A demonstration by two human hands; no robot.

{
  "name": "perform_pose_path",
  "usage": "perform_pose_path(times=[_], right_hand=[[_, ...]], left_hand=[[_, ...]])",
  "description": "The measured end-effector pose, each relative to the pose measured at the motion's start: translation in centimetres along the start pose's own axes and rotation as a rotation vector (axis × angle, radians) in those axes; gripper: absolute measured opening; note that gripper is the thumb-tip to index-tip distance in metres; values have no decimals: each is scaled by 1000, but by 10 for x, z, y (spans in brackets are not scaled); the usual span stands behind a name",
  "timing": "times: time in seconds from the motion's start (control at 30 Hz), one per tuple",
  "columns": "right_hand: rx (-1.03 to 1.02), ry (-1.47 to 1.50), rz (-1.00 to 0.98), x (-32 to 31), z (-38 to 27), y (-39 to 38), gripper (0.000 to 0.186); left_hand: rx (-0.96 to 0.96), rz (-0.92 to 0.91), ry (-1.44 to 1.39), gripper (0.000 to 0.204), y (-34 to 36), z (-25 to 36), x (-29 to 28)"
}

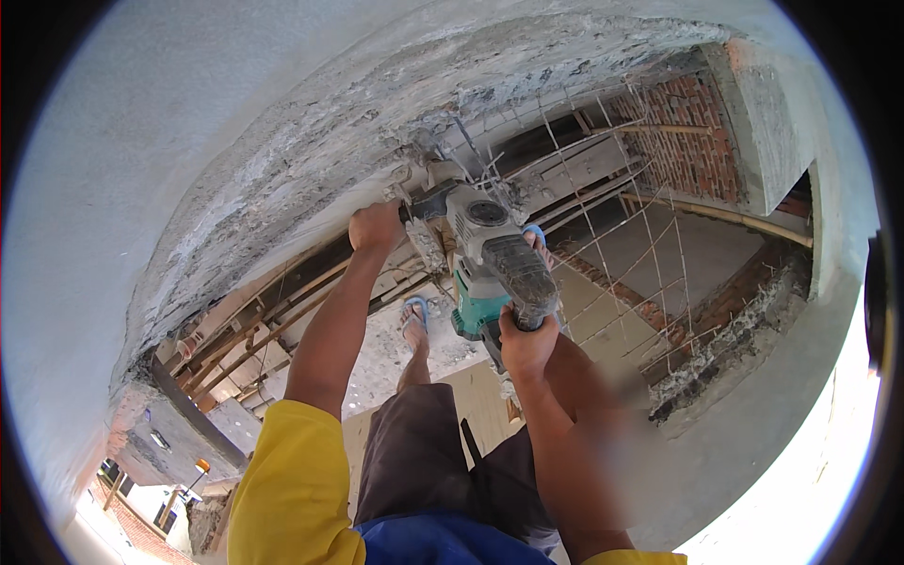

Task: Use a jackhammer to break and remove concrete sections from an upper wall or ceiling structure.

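Note:
A grey and green demolition hammer is held in front of me with both hands. My left hand is closed around its dark side handle near the front. Lower and to the right, my right hand wraps the rear handle. The hammer's front end points away from me toward a broken concrete edge. Its bit is hard to make out against the rubble there.
Bare steel bars cross an opening in the slab on the right. Beyond it stands a brick wall. Bamboo poles lie below on the left. My sandalled foot stands on a pale, rubble-strewn slab.

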State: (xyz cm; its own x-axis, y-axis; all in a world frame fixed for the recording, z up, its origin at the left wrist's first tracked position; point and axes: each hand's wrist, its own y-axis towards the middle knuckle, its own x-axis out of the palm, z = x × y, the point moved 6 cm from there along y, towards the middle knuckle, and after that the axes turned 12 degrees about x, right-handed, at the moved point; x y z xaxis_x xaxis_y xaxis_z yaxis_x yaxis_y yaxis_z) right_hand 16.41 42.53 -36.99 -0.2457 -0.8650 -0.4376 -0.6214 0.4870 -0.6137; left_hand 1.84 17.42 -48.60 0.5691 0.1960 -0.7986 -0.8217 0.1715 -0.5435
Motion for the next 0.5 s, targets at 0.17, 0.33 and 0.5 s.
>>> perform_pose_path(times=[0.17, 0.33, 0.5], right_hand=[[-45, -74, 83, 8, -12, 40, 15], [-187, -302, -48, 48, -129, 36, 32], [-243, -485, -242, 69, -161, 17, 33]], left_hand=[[28, -5, 40, 29, 35, 1, -1], [-108, 45, -18, 26, 61, -47, 7], [-199, 24, -190, 38, 43, -58, 29]])
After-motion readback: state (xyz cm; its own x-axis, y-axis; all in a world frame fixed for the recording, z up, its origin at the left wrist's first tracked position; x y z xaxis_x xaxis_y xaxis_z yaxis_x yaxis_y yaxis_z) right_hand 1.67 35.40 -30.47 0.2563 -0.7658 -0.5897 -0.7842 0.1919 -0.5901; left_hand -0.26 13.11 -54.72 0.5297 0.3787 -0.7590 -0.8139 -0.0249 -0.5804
